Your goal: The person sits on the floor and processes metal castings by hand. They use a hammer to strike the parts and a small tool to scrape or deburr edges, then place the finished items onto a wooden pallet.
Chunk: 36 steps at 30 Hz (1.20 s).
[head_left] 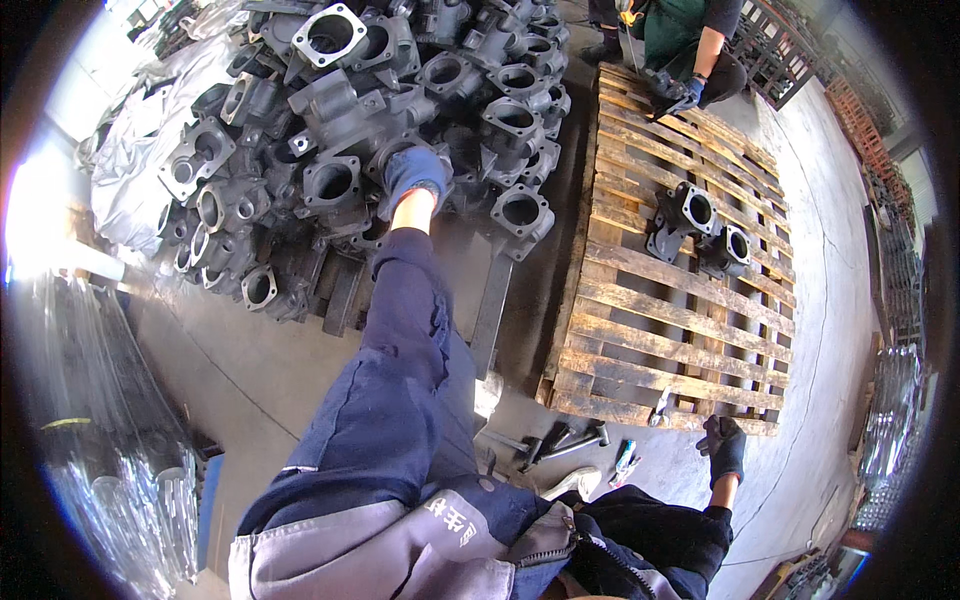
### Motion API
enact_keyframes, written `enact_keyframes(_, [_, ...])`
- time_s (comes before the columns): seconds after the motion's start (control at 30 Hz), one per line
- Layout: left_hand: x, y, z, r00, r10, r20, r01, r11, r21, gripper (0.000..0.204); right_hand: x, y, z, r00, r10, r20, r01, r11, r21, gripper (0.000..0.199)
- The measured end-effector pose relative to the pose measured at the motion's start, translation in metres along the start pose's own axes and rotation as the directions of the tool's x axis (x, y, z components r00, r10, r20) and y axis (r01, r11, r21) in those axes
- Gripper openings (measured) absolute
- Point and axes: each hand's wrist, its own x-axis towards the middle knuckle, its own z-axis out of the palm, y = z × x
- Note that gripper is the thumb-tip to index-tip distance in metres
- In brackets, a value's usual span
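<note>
My left hand point(414, 172), in a blue glove, reaches into a heap of dark grey metal castings. Its fingers curl over the flange of one casting point(436, 192), and the fingertips are partly hidden. Around it lie several similar castings with square flanges and round bores, such as one point(332, 182) just to the left and another point(522, 210) to the right. Low at the right, my right hand point(723, 448), in a dark glove, hangs by the near edge of a wooden pallet point(680, 335). Nothing shows in it, and its fingers are loosely apart.
Two castings point(690, 212) stand on the pallet. Beyond, a co-worker's gloved hand point(688, 95) is at the pallet's far end. Hammers point(570, 445) and a small can point(626, 458) lie on the floor near my feet. Clear plastic sheeting point(110, 430) hangs at left.
</note>
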Motion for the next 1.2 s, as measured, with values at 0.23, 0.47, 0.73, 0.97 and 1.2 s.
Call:
enact_keyframes(0.23, [-0.002,0.116,0.023,0.902,0.361,-0.236,-0.372,0.928,-0.002,0.043,-0.005,0.007,-0.014,1.0,-0.007,-0.029,0.005,0.997,-0.08,0.03])
enact_keyframes(0.47, [0.044,0.15,0.08,0.909,0.408,-0.09,-0.406,0.913,0.036,0.028,-0.023,0.024,-0.017,0.995,-0.017,-0.098,0.001,0.987,-0.159,0.036])
enact_keyframes(0.73, [0.062,0.107,0.053,0.846,0.53,-0.06,-0.529,0.848,0.033,0.035,-0.026,0.043,-0.022,0.997,-0.01,-0.078,0.004,0.997,-0.078,0.036])
enact_keyframes(0.97, [0.024,0.126,-0.013,0.842,0.53,-0.101,-0.539,0.82,-0.192,0.041,-0.034,0.004,-0.025,0.999,-0.016,-0.048,0.015,1.0,-0.018,0.032])
enact_keyframes(1.2, [-0.088,0.199,-0.003,0.481,0.875,-0.042,-0.782,0.408,-0.471,0.038,-0.027,-0.013,-0.02,0.992,-0.124,0.011,0.123,0.97,-0.21,0.033])
